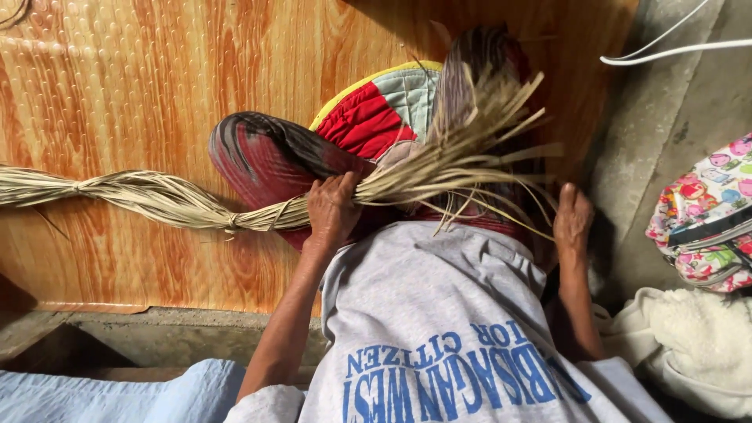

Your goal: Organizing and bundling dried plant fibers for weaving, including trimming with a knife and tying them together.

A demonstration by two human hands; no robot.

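Shirt: a grey shirt [439, 313] with blue lettering fills the lower middle of the view, nearest the camera; a pale blue cloth [117, 395] lies at the lower left.

Left hand: the left hand [332, 210] is closed around the fibre bundle, fingers wrapped over it at the point where the tied length ends and the loose ends begin.

Right hand: the right hand [573, 219] is seen resting low beside the lap, just past the outermost loose strands; whether its fingers are curled on a strand or lie slack cannot be told.

Fibre bundle: a bundle of dried straw-coloured strips [157, 200] runs from the left edge across the floor to the left hand.

Done so far: two bound or knotted points are seen along the bundle, one near the left edge and one just left of the gripping hand, so that stretch is judged gathered and tied.

Left to do: the loose ends [478, 137] fan out untied to the right of the grip; that part is judged unworked.

Under the work: a striped dark red skirt [266, 160] and a patchwork cushion [376, 110] are seen beneath the strands.

Floor: a wood-patterned floor covering [157, 78] lies beyond.

Far right: a flowered bag [705, 211], a white fleece cloth [689, 345] and white cables [674, 48] are seen on bare concrete.
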